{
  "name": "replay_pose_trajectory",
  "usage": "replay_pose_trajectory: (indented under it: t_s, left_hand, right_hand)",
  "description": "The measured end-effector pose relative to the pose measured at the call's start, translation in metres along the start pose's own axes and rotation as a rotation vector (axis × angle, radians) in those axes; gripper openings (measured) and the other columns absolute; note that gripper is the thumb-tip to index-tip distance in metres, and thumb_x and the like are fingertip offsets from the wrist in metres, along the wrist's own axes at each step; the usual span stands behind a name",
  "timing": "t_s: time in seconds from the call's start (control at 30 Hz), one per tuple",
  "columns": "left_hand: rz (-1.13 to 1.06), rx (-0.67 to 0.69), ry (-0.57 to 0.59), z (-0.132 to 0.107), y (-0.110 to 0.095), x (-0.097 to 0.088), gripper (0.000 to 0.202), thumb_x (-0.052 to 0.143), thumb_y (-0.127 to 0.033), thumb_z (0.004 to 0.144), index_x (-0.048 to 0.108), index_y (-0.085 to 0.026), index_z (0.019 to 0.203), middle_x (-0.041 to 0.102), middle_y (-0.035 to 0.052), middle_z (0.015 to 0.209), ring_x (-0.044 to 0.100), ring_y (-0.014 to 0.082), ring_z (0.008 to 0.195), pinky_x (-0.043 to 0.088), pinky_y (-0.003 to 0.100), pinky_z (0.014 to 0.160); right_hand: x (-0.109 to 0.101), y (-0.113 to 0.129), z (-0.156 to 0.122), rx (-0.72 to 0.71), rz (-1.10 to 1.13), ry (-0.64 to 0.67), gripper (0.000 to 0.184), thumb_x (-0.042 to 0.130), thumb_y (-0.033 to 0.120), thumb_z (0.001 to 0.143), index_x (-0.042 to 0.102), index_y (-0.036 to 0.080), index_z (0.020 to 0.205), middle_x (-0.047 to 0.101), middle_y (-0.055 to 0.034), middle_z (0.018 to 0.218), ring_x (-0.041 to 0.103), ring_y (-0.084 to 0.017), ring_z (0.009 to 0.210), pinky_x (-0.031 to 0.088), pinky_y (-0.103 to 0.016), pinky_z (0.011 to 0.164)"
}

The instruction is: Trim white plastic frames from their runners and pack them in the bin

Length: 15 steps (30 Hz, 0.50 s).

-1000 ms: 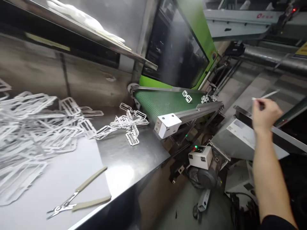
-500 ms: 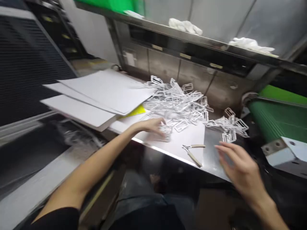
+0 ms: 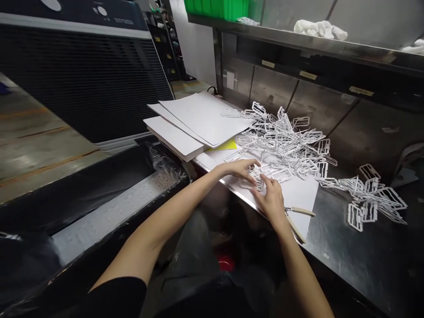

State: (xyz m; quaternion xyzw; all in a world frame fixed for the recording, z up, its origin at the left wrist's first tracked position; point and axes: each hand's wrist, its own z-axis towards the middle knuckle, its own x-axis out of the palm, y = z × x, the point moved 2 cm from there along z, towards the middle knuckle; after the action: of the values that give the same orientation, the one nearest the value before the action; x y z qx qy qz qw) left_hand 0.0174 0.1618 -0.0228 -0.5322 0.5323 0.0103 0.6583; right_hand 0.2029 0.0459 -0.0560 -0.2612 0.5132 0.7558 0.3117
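My left hand (image 3: 244,170) and my right hand (image 3: 270,194) meet over the white sheet near the bench's front edge. Between their curled fingers is a small stack of white plastic frames (image 3: 255,176), gripped from both sides. Just behind lies a large tangled heap of similar white plastic frames (image 3: 291,141). A pair of nippers (image 3: 300,212) with beige handles rests spread beside my right wrist, partly hidden by it. A smaller cluster of frames (image 3: 371,196) lies on the metal to the right.
A stack of white sheets (image 3: 198,121) sits at the left end of the metal bench (image 3: 344,251), with something yellow (image 3: 228,145) under it. White gloves (image 3: 319,29) and a green bin (image 3: 217,8) are on the shelf above. A black-lined box (image 3: 99,194) stands left.
My right hand has moved left from the bench's right side and joined my left hand at the small stack of frames. The view has turned to the right.
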Motion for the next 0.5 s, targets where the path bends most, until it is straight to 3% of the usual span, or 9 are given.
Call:
replay_pose_trajectory:
  t_s: [0.17,0.33,0.43,0.5]
  left_hand:
    - [-0.108,0.02,0.006,-0.008,0.006,-0.006,0.095,0.079,-0.069,0.069,0.057,-0.016,0.144,0.06,0.0156,0.147,0.057,0.0327,0.133,0.045,0.038,0.109]
    - [-0.155,0.047,-0.024,-0.024,0.006,-0.015,0.089,0.078,-0.07,0.075,0.059,-0.017,0.144,0.06,0.0164,0.147,0.057,0.0319,0.135,0.045,0.038,0.11]
    - [-0.11,0.137,-0.117,-0.036,-0.002,-0.012,0.076,0.08,-0.069,0.076,0.067,-0.02,0.134,0.055,0.0151,0.149,0.05,0.0337,0.14,0.037,0.043,0.119]
    - [-0.067,0.201,-0.209,-0.055,-0.012,-0.007,0.061,0.08,-0.061,0.082,0.071,-0.02,0.128,0.06,0.0152,0.142,0.053,0.0331,0.136,0.038,0.044,0.118]
  right_hand:
    - [0.001,0.001,0.002,-0.011,0.063,0.014,0.042,0.067,0.038,0.095,0.063,0.022,0.134,0.065,-0.0102,0.112,0.066,-0.029,0.091,0.057,-0.046,0.089]
    - [-0.004,0.003,-0.001,0.011,0.121,-0.043,0.032,0.064,0.045,0.098,0.066,0.022,0.12,0.068,-0.0107,0.11,0.068,-0.027,0.087,0.059,-0.04,0.078]
    - [-0.012,0.007,0.002,0.03,0.126,-0.079,0.029,0.062,0.049,0.1,0.066,0.023,0.109,0.072,-0.0088,0.103,0.07,-0.027,0.085,0.06,-0.038,0.075]
    - [-0.021,0.016,0.0,0.016,0.149,-0.062,0.03,0.063,0.053,0.101,0.066,0.023,0.103,0.073,-0.0078,0.099,0.072,-0.027,0.086,0.061,-0.038,0.075]
